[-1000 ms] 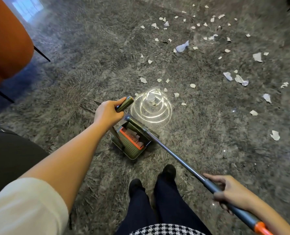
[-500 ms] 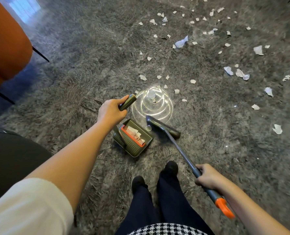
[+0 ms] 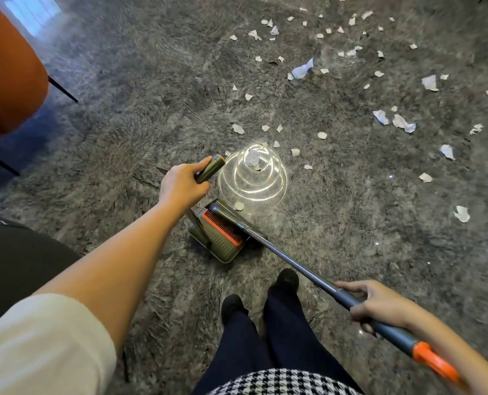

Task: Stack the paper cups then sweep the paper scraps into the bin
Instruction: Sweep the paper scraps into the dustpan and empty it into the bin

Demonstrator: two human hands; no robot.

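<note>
I am seeing the paper scraps (image 3: 403,124) lying scattered over the grey floor (image 3: 128,115), most of them well beyond the dustpan (image 3: 223,240) and off to its far right. One small round scrap (image 3: 239,206) is sitting right at the dustpan's far edge, and a crumpled scrap (image 3: 251,159) is lying a little beyond it, inside rings of reflected light (image 3: 277,192) on the floor.

The dustpan is standing on the floor just ahead of the person's shoes (image 3: 287,279), with its orange comb (image 3: 223,226) showing. The broom head (image 3: 225,211) is lying over the dustpan, against that comb, and the broom's shaft (image 3: 294,269) is running back from the dustpan toward the near right.

The left grip (image 3: 183,183) is curling tight round the dustpan's upright handle (image 3: 210,172), above and just left of the dustpan. The right grip (image 3: 377,303) is wrapping its fingers round the grey sleeve of the shaft, well back from the dustpan, just ahead of the shaft's orange end (image 3: 436,363).

Far left of the dustpan, an orange chair (image 3: 9,81) is standing on thin dark legs. A white sleeve (image 3: 37,346) is covering the upper left arm.
</note>
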